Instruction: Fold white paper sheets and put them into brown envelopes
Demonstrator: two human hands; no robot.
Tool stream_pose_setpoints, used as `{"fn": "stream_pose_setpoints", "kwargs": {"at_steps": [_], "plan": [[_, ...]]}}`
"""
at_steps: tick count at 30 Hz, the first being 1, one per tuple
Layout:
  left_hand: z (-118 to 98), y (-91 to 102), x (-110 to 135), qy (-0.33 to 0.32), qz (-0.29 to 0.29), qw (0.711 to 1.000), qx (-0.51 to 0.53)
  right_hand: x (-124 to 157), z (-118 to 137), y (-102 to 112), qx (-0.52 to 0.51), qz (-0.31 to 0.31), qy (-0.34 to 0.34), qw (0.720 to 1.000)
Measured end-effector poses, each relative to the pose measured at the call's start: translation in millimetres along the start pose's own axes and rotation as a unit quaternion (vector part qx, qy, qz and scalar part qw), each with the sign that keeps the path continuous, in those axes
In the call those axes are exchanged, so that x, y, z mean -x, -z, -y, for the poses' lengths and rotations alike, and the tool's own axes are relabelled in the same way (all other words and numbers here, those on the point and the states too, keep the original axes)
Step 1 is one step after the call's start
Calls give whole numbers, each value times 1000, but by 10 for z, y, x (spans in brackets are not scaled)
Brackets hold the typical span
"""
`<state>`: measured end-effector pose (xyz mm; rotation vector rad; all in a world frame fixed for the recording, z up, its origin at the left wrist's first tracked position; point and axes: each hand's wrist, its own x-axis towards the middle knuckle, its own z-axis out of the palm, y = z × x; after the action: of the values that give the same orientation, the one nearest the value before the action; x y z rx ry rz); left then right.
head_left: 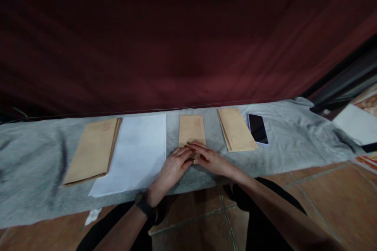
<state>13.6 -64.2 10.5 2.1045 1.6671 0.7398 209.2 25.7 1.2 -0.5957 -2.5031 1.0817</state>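
A brown paper envelope [191, 128] lies flat on the grey cloth in front of me, with faint red print near its upper right corner. My left hand [176, 163] rests on the envelope's near end, fingers stretched out. From the other side my right hand [208, 159] lies on the same end, its fingers extended and meeting the left fingertips. Both hands cover the near edge, so part of it is hidden. To the left is a stack of white paper sheets [137, 149]. On the right lie a few more brown envelopes [237, 129], slightly fanned.
A thick stack of brown envelopes [92, 149] sits at the left, partly over the white sheets. Beside the right-hand envelopes is a smartphone [258, 128]. The grey cloth [297, 137] borders a dark red drape [188, 47]. A crumpled white scrap [93, 216] lies on the tiled floor [200, 219].
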Motion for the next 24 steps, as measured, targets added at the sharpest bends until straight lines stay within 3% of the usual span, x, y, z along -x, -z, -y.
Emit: {"fn": "stream_pose_setpoints", "kwargs": {"at_steps": [4,10,18,24], "plan": [[35,-36,-1,22,-14,1000,-9,21,-15,-135,45,-29,28,998],[90,-139,-6,45,-33,998,9,107,147,-226,190,-47,-17,981],[113,-220,27,46,-57,997,35,358,396,-598,269,-73,14,960],[99,-270,104,52,-66,996,-42,474,304,-587,317,-80,3,945]]}}
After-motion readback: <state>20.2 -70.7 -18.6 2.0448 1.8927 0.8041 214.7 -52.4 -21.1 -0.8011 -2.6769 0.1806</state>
